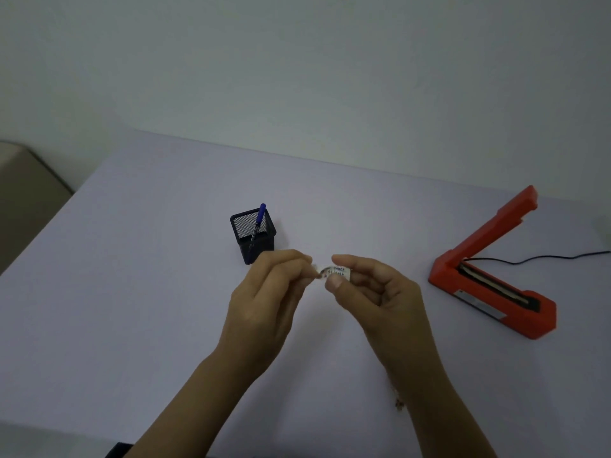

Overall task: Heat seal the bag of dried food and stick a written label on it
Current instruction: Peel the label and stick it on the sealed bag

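Note:
A small white label (338,272) with blue handwriting is held above the middle of the table. My right hand (377,292) pinches its right end between thumb and forefinger. My left hand (267,292) pinches its left edge, where a strip curls away from it. The orange heat sealer (489,279) lies at the right with its arm raised. A bit of brown dried food (399,404) shows beside my right forearm; the bag itself is mostly hidden under that arm.
A black mesh pen holder (253,238) with a blue marker (258,223) stands just beyond my left hand. The sealer's black cable (542,257) runs off the right edge. The lilac table (132,292) ends at a white wall behind.

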The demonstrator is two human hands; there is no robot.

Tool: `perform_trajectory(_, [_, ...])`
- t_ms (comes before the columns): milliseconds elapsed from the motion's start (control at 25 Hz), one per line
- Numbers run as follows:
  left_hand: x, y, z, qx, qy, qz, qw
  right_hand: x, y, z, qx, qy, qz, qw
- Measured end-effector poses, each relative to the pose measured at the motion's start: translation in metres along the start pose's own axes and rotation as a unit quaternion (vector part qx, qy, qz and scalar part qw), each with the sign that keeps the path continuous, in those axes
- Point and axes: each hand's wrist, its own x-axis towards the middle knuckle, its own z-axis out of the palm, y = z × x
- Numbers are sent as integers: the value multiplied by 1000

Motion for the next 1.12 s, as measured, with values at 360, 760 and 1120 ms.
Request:
perform_trajectory(360, [7,14,0,-225,-49,-264,937,10,2,0,31,-107,39,993])
perform_trajectory(760, [-1,20,4,-132,38,-200,970,7,10,2,48,-12,-18,999])
perform_trajectory(1120, [-23,-15,-13,-214,107,-433,869,30,73,9,-2,95,54,994])
